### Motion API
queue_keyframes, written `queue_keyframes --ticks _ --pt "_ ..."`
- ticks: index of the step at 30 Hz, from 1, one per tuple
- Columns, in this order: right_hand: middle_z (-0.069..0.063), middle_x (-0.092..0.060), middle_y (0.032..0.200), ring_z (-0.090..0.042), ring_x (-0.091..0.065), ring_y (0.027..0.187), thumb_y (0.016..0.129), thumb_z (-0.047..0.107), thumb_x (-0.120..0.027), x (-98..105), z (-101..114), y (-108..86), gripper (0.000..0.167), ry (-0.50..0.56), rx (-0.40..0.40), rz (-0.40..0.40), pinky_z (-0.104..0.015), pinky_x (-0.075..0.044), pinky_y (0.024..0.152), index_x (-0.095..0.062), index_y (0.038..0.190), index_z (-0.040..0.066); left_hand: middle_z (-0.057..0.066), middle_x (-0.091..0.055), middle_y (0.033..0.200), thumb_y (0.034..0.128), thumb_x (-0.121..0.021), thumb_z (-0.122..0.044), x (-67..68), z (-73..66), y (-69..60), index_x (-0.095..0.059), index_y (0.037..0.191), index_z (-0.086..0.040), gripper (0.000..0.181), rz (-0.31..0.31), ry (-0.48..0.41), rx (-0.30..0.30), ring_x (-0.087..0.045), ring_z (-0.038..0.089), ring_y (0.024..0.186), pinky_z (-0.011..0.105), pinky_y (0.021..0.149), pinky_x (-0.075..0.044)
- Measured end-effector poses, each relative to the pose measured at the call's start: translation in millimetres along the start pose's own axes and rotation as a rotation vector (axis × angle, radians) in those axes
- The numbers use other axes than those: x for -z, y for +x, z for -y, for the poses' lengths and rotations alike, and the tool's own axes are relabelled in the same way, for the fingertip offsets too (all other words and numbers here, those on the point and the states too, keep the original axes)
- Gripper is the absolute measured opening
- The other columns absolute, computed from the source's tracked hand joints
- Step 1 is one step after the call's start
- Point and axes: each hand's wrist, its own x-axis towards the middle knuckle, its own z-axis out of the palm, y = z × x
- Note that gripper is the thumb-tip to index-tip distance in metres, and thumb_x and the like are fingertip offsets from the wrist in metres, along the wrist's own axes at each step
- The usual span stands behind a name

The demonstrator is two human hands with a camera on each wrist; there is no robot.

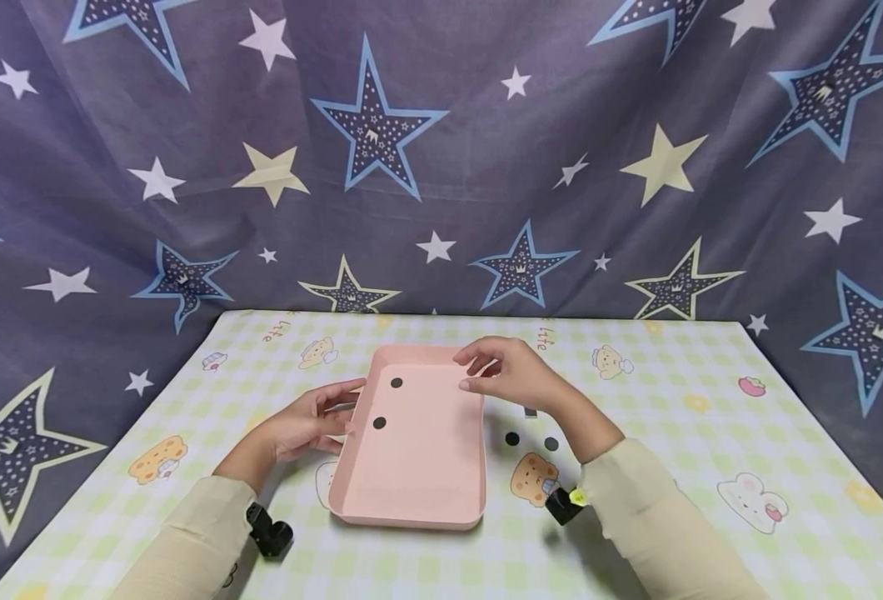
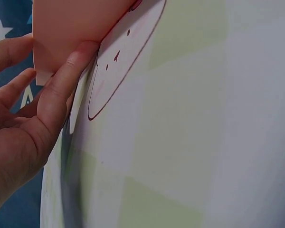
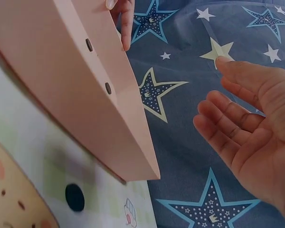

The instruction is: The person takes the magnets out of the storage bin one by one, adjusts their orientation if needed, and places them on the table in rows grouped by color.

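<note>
A shallow pink tray stands on the table, with two black discs on the left part of its floor. My left hand rests its fingers against the tray's left wall, some near the rim; the left wrist view shows the thumb touching low on the outside. Above the tray's far right corner hovers my right hand, fingers loosely bent. In the right wrist view this hand has nothing between thumb and fingers. Two more black discs lie on the table right of the tray.
A checked cloth with cartoon prints covers the table. Near the right forearm lies a small dark rectangular piece, its kind unclear. A star-patterned curtain hangs behind the table. Black devices are strapped at both wrists.
</note>
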Motion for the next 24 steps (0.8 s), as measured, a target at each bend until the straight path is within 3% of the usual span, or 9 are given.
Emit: queue_keyframes --ticks 24 --pt "-0.006 -0.071 0.103 -0.018 -0.067 0.089 0.083 0.008 -0.077 -31.5 3.3 33.7 0.027 0.041 -0.009 0.033 -0.035 -0.055 0.083 -0.071 0.108 0.003 0.027 -0.024 0.151 0.0893 -0.062 0.003 0.6 2.2 0.4 -0.018 0.156 -0.004 0.079 0.003 -0.008 -0.005 -0.051 0.029 0.125 0.051 0.084 -0.054"
